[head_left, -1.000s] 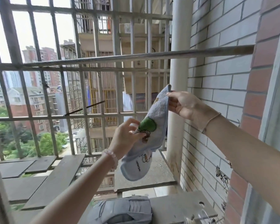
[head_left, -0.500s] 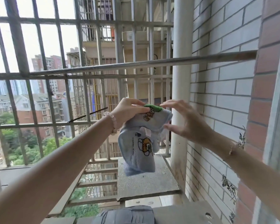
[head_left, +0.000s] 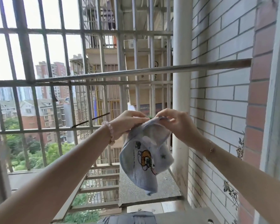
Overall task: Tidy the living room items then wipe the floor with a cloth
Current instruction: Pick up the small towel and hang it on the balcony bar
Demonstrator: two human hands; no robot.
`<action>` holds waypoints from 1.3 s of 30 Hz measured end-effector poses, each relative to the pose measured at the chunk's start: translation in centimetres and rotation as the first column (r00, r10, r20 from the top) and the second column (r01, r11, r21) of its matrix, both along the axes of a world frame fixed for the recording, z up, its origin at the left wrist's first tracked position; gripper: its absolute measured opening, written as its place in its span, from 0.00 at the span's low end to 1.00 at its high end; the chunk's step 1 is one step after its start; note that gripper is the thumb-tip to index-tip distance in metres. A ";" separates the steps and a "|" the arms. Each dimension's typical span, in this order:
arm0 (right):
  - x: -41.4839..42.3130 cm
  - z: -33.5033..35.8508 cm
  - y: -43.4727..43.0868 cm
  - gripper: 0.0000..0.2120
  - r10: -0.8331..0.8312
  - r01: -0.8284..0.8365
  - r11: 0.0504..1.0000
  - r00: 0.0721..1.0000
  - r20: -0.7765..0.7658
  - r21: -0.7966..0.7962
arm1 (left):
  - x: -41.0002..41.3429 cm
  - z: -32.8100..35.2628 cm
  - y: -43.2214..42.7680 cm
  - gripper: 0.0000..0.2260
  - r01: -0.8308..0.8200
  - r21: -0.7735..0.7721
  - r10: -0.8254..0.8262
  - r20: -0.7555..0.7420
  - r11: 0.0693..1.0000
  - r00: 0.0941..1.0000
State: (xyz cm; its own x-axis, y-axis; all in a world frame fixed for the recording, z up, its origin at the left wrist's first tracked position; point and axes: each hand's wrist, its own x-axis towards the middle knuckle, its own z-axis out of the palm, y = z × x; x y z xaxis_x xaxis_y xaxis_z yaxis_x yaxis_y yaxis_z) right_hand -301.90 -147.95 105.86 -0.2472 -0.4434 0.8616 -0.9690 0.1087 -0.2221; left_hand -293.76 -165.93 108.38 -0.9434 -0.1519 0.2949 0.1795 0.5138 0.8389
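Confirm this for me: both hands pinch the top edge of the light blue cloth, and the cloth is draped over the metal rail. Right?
Not quite. The left hand and right hand do pinch the top edge of the light blue cloth, but it hangs from them below the metal rail, not draped over it. The head view shows this.

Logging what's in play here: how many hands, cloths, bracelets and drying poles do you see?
Hands: 2, left hand and right hand
Cloths: 1, the cloth
Bracelets: 2, bead bracelet and thin bracelet
Poles: 1, the pole
Total: 6
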 end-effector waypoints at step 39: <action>-3.7 19.9 2.2 0.05 -0.084 0.118 0.988 0.953 0.290 -0.102 | 0.1 11.0 -9.2 0.04 -0.230 -0.145 0.165 -0.359 0.962 0.919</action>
